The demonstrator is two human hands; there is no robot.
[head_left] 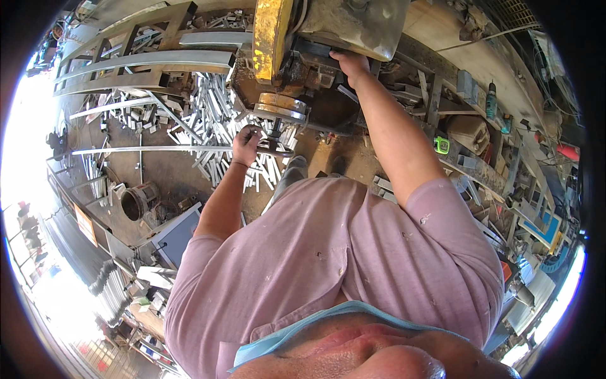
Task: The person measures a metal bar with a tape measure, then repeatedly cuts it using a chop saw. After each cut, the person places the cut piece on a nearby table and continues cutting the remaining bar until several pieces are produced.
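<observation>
Head view showed a chipped yellow machine point(270, 41); left hand point(247, 144) curled around its dark handle point(278, 152); right hand point(352, 67) touched metal, closure indeterminable.

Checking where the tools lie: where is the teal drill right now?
The teal drill is at the upper right of the head view, well to the right of the person's right hand, just right of the grey blocks.
</observation>
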